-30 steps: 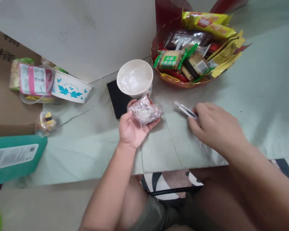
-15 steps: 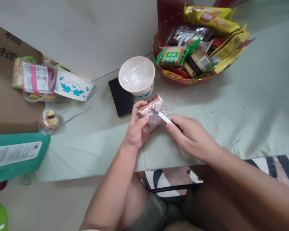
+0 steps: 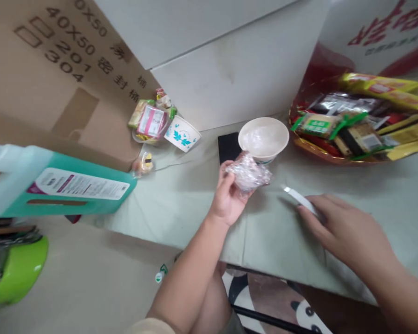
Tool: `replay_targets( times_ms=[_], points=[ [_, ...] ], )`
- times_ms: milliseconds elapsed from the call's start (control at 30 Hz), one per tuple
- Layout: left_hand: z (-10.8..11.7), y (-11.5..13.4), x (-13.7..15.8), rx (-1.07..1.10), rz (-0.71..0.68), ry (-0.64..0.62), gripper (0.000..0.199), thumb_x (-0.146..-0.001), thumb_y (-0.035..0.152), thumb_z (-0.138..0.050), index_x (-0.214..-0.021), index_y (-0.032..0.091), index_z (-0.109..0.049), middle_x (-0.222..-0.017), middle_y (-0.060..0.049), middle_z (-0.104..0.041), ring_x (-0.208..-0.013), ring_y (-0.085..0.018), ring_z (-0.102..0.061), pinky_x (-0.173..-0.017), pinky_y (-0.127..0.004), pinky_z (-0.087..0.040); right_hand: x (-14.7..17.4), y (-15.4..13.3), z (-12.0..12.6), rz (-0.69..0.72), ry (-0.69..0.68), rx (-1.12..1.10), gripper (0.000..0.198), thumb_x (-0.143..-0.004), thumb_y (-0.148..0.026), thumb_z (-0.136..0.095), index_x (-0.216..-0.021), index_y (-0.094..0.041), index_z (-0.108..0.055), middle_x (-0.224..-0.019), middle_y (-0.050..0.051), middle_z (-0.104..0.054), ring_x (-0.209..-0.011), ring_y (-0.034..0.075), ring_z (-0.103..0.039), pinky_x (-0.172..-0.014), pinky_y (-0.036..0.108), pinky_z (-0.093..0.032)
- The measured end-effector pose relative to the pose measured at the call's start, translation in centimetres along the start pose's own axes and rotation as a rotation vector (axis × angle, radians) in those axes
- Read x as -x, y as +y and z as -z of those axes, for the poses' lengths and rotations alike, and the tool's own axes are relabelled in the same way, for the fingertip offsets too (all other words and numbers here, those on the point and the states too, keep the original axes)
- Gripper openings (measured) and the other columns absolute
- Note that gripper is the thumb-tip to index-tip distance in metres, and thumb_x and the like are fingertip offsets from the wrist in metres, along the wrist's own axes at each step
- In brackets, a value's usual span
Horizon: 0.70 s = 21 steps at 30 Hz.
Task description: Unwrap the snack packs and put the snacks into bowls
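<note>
My left hand (image 3: 229,195) is closed around a small bubble-wrapped package (image 3: 247,174), held up above the table just in front of a white paper bowl (image 3: 264,134). Clear plastic shows inside that bowl. In my right hand (image 3: 344,232) is a white utility knife (image 3: 301,199), its tip pointing left toward the package but apart from it. What the wrap holds is hidden, though a reddish-brown tint shows at its edges. A dark phone (image 3: 227,147) lies beside the bowl, partly behind my left hand.
A basket of packaged snacks (image 3: 341,157) stands at the right. To the left are a tipped paper bowl (image 3: 182,133), a cup of snacks (image 3: 151,123), a small wrapped item (image 3: 146,162) and a jug of green liquid (image 3: 80,185). Cardboard boxes (image 3: 101,93) rise behind.
The knife has come away from the package and moved right with my right hand. My left hand has turned the package. The view has swung left.
</note>
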State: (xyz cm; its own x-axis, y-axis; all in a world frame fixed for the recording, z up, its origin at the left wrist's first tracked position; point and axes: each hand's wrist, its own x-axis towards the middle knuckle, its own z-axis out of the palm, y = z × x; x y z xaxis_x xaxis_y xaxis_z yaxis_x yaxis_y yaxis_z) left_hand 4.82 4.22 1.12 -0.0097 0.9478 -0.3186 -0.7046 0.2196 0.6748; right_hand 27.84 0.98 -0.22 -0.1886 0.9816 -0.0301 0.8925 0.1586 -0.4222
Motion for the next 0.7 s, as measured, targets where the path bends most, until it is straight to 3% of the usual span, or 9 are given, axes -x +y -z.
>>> replay_targets(
  times_ms=[133, 200, 267, 333, 433, 500, 567, 700],
  points=[
    [0.5, -1.7, 0.0, -0.215, -0.011, -0.135, 0.053, -0.071, 0.048, -0.089, -0.105, 0.024, -0.056, -0.095, 0.002, -0.063, -0.076, -0.009, -0.057, -0.070, -0.020, -0.048, -0.8, 1.2, -0.1, 0.129, 0.331, 0.150, 0.032, -0.096, -0.042, -0.051, -0.104, -0.017, -0.070, -0.087, 0.014, -0.070, -0.074, 0.030, -0.066, -0.062, 0.042, -0.048],
    [0.6, -2.4, 0.3, -0.380, 0.014, -0.251, 0.049, -0.076, 0.048, -0.085, -0.104, 0.022, -0.055, -0.099, -0.001, -0.064, -0.080, -0.011, -0.058, -0.074, -0.023, -0.049, -0.9, 0.6, 0.0, 0.214, 0.402, 0.041, 0.037, -0.096, -0.041, -0.052, -0.118, -0.013, -0.065, -0.100, 0.017, -0.072, -0.085, 0.031, -0.070, -0.071, 0.042, -0.053],
    [0.8, -2.7, 0.6, -0.568, -0.001, -0.356, 0.041, -0.081, 0.044, -0.077, -0.105, 0.021, -0.053, -0.114, -0.007, -0.064, -0.091, -0.015, -0.062, -0.080, -0.027, -0.052, -0.8, -0.3, -0.1, 0.291, 0.378, -0.075, 0.039, -0.097, -0.039, -0.053, -0.128, -0.015, -0.059, -0.112, 0.017, -0.072, -0.097, 0.030, -0.071, -0.078, 0.041, -0.056],
    [1.0, -2.7, 0.8, -0.783, -0.144, -0.394, 0.035, -0.083, 0.037, -0.072, -0.108, 0.021, -0.053, -0.128, -0.012, -0.061, -0.104, -0.021, -0.064, -0.087, -0.034, -0.054, -0.6, -1.1, -0.5, 0.340, 0.341, -0.131, 0.038, -0.098, -0.035, -0.055, -0.132, -0.019, -0.056, -0.119, 0.015, -0.072, -0.106, 0.029, -0.071, -0.084, 0.041, -0.056],
    [1.4, -2.4, 0.9, -1.075, -0.496, -0.417, 0.037, -0.081, 0.030, -0.069, -0.114, 0.021, -0.056, -0.140, -0.016, -0.056, -0.128, -0.029, -0.058, -0.104, -0.044, -0.051, -0.7, -1.6, -1.2, 0.307, 0.337, -0.183, 0.033, -0.095, -0.030, -0.059, -0.128, -0.023, -0.058, -0.111, 0.010, -0.073, -0.096, 0.025, -0.071, -0.081, 0.038, -0.056],
    [1.6, -2.2, 0.6, -1.190, -0.647, -0.506, 0.040, -0.081, 0.033, -0.071, -0.117, 0.021, -0.058, -0.143, -0.017, -0.057, -0.135, -0.031, -0.054, -0.113, -0.049, -0.045, -0.9, -1.5, -1.4, 0.269, 0.362, -0.223, 0.022, -0.093, -0.027, -0.061, -0.115, -0.024, -0.062, -0.100, 0.007, -0.072, -0.085, 0.022, -0.070, -0.074, 0.035, -0.055],
    [1.8, -2.2, 0.4, -1.262, -0.710, -0.548, 0.035, -0.085, 0.033, -0.070, -0.116, 0.021, -0.061, -0.137, -0.014, -0.062, -0.131, -0.029, -0.057, -0.114, -0.049, -0.045, -1.0, -1.5, -1.3, 0.272, 0.389, -0.264, 0.006, -0.092, -0.022, -0.061, -0.098, -0.025, -0.062, -0.092, 0.004, -0.071, -0.082, 0.020, -0.068, -0.072, 0.034, -0.054],
    [2.0, -2.0, 0.0, -1.368, -0.700, -0.447, 0.022, -0.091, 0.030, -0.066, -0.111, 0.020, -0.066, -0.117, -0.010, -0.070, -0.109, -0.023, -0.064, -0.100, -0.040, -0.052, -1.1, -1.4, -0.6, 0.299, 0.421, -0.300, 0.009, -0.092, -0.017, -0.060, -0.088, -0.025, -0.060, -0.084, 0.001, -0.070, -0.077, 0.017, -0.068, -0.070, 0.031, -0.052]
  ],
)
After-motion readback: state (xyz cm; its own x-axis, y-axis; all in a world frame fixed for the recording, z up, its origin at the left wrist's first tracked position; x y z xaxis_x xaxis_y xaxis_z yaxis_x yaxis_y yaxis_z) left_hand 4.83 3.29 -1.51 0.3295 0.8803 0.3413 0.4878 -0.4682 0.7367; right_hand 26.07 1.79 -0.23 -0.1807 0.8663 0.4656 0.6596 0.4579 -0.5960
